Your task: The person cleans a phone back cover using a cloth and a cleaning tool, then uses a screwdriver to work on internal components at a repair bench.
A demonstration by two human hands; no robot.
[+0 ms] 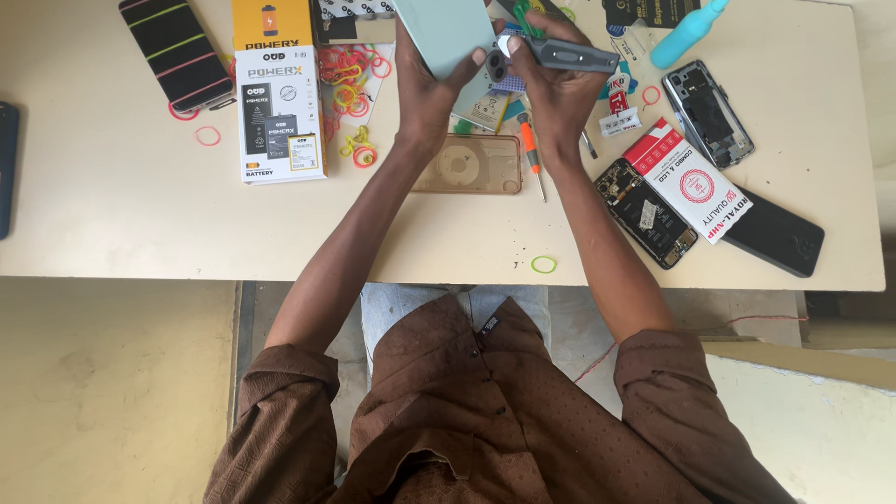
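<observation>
My left hand (425,89) grips a pale green phone (448,33) by its lower edge, back side up, with the camera lenses near my thumb. My right hand (551,89) holds a dark grey flat tool (574,56) against the phone's camera corner. Both hands are raised over the middle of the cream table (140,215). Beneath them lie a clear brownish phone case (467,165) and an orange-handled screwdriver (531,157).
White and yellow battery boxes (278,93) and loose coloured rubber bands (350,79) lie to the left, with a striped phone case (177,51). To the right are opened phones (709,112) (647,213), a red-and-white box (689,180), a black phone (775,235), a teal bottle (686,33).
</observation>
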